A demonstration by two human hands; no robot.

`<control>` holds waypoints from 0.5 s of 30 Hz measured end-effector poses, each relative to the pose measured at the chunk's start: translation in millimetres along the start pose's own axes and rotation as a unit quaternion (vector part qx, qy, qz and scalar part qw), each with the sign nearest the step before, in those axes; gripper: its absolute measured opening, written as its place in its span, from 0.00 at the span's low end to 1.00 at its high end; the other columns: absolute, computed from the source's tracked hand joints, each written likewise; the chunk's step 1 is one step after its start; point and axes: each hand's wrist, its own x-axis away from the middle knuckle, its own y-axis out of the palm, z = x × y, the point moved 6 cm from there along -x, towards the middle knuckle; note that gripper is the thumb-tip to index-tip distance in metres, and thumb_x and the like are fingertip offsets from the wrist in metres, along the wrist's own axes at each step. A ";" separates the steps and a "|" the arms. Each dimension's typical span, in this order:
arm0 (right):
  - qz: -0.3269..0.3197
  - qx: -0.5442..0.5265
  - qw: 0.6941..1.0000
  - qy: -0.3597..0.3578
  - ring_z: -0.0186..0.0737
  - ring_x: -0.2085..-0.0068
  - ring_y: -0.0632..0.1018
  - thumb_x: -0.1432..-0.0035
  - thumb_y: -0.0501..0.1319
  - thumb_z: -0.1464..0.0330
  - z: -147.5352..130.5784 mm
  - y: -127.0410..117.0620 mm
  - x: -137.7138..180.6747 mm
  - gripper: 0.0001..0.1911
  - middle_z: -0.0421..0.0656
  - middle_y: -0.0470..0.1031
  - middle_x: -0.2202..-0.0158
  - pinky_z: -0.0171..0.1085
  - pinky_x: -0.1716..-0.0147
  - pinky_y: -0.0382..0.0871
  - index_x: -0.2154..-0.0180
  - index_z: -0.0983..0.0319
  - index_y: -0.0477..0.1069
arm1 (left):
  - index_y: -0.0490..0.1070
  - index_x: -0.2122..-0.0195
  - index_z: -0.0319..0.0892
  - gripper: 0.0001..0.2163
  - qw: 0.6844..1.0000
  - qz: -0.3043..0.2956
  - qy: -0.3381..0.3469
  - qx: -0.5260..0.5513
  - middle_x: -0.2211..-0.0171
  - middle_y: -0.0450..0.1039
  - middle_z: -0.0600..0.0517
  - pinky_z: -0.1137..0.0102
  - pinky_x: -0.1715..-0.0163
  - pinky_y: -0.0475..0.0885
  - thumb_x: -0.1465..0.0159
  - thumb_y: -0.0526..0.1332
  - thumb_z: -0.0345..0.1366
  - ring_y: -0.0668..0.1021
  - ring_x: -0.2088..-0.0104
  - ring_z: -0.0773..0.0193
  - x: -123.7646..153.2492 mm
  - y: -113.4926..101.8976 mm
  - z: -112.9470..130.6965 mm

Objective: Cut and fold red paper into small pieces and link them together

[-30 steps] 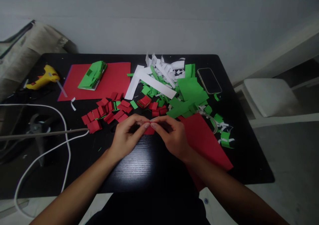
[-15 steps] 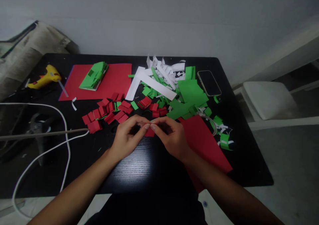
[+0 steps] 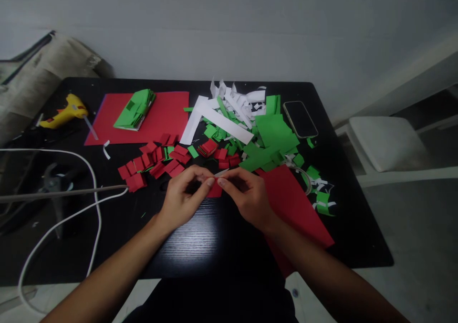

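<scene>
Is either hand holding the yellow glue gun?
No, the glue gun lies far left on the table, while the left hand and right hand pinch a small red paper piece.

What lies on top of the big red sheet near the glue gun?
A stack of green paper lies on the red sheet, toward its left half. Whatever is under that stack is covered.

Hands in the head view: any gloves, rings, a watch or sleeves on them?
None shows. The left hand and right hand are bare: no gloves, rings or watch. Both forearms are uncovered down to the picture's lower edge, with no sleeve in view.
</scene>
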 end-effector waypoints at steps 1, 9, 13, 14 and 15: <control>0.001 0.004 1.000 -0.002 0.38 0.65 0.82 0.40 0.68 0.67 -0.8 -0.3 -0.2 0.02 0.40 0.83 0.67 0.35 0.64 0.77 0.65 0.59 0.79 | 0.76 0.61 0.42 0.03 1.000 -0.001 0.000 0.001 0.68 0.76 0.53 0.73 0.67 0.72 0.31 0.64 0.35 0.77 0.69 0.67 -0.2 -0.1 0.4; 0.008 0.013 1.000 -0.001 0.39 0.66 0.82 0.41 0.68 0.67 -3.1 -1.8 0.0 0.02 0.40 0.83 0.67 0.36 0.64 0.77 0.66 0.58 0.79 | 0.76 0.62 0.41 0.04 1.000 0.000 -0.001 -0.010 0.69 0.77 0.52 0.73 0.68 0.72 0.32 0.64 0.36 0.77 0.69 0.66 -3.3 -1.1 5.2; 0.010 0.010 1.000 -0.004 0.38 0.66 0.82 0.41 0.68 0.67 -3.5 -1.7 -0.7 0.02 0.40 0.83 0.68 0.35 0.64 0.76 0.67 0.58 0.79 | 0.76 0.63 0.41 0.05 1.000 0.003 -0.009 -0.012 0.70 0.77 0.52 0.72 0.69 0.72 0.32 0.64 0.37 0.77 0.70 0.66 -3.6 -1.5 4.3; 0.010 0.007 1.000 -0.003 0.38 0.66 0.82 0.41 0.68 0.67 -3.7 -1.6 -0.9 0.02 0.40 0.83 0.68 0.35 0.65 0.76 0.67 0.58 0.79 | 0.76 0.63 0.41 0.06 1.000 0.004 -0.011 -0.011 0.70 0.76 0.52 0.72 0.69 0.72 0.32 0.64 0.37 0.76 0.70 0.66 -3.5 -1.6 3.8; 0.009 0.005 1.000 -0.001 0.38 0.66 0.82 0.41 0.68 0.67 -3.8 -1.6 -1.0 0.03 0.40 0.82 0.68 0.35 0.65 0.76 0.67 0.59 0.79 | 0.76 0.63 0.41 0.06 1.000 0.005 -0.014 -0.008 0.70 0.76 0.53 0.72 0.69 0.72 0.32 0.64 0.38 0.76 0.71 0.66 -3.5 -1.7 3.3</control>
